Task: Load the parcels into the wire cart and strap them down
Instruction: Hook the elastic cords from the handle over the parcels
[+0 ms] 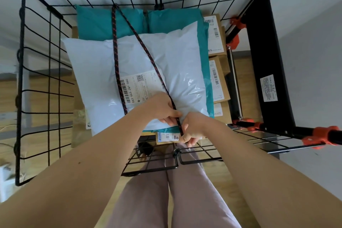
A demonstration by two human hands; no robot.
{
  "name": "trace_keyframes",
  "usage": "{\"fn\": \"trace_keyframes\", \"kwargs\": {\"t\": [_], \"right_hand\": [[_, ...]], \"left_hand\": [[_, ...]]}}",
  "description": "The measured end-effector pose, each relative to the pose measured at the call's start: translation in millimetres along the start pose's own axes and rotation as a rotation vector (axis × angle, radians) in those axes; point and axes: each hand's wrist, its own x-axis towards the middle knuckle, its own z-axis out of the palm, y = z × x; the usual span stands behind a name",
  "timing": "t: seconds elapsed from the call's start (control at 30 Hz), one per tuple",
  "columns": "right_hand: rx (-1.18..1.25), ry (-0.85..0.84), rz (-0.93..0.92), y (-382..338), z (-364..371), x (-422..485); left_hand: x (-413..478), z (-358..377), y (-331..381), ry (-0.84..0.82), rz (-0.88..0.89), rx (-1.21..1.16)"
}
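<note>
A black wire cart (35, 83) holds a stack of parcels. A large white poly mailer (177, 65) with a shipping label lies on top, over teal mailers (103, 22) and brown cardboard boxes (217, 79). A dark cord with red flecks (115, 46) is hooked on the far wall and runs in two strands across the white mailer toward me. My left hand (162, 109) pinches the right strand near the mailer's near edge. My right hand (192, 131) grips the same strand just below, by the cart's near rim.
The cart's black frame with orange clamps (266, 57) stands at the right. Wooden floor shows beneath the wire. My legs in pale trousers (166, 190) are close against the cart's near side. A white wall lies beyond the cart.
</note>
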Motion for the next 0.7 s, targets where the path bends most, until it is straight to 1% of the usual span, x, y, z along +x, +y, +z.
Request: {"fn": "trace_keyframes", "kwargs": {"t": [0.1,0.2,0.37,0.47,0.53,0.6,0.7], "right_hand": [[0.024,0.021,0.013,3.1,-3.4,-2.6],[0.078,0.04,0.032,1.4,-2.9,-2.1],[0.118,0.104,0.051,-4.2,-8.0,-7.9],[0.074,0.14,0.06,-12.6,-17.5,-14.0],[0.037,0.171,0.075,-20.2,-22.6,-19.9],[0.001,0.244,0.078,-26.1,-24.8,-22.2],[-0.064,0.367,0.078,-32.0,-19.8,-24.0]], "left_hand": [[-2.4,0.0,1.1,-0.026,-0.008,-0.081],[-10.0,0.0,0.9,-0.009,-0.001,-0.139],[-30.2,-5.2,-14.0,-0.006,0.007,-0.142],[-42.8,-13.2,-32.0,0.034,-0.024,-0.189],[-51.5,-18.0,-43.7,0.051,-0.054,-0.165],[-60.3,-20.3,-55.0,0.097,-0.088,-0.136],[-69.5,-21.2,-74.5,0.217,-0.173,-0.067]]}}
